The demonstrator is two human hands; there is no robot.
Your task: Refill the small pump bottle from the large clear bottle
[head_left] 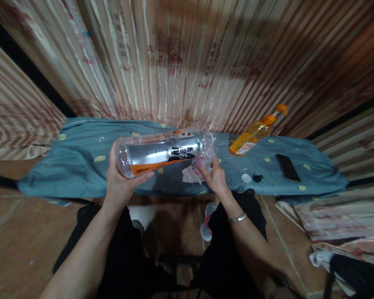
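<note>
A large clear plastic bottle (162,151) with a silver and orange label lies sideways in the air above the cloth. My left hand (121,178) is wrapped round its base end, thumb along the lower side. At the neck end, my right hand (216,176) has its fingers closed on a clear plastic piece (209,151) with pinkish markings. Whether this piece is joined to the bottle I cannot tell. Below the right fingers, a crumpled whitish paper (190,175) rests on the cloth.
A teal cloth (77,158) covers the long narrow table. An orange pump bottle (251,135) stands right of my hands. Nearer lie a white disc (246,178), a small black item (258,178) and a dark phone (288,167). Pleated curtains (174,62) hang close behind.
</note>
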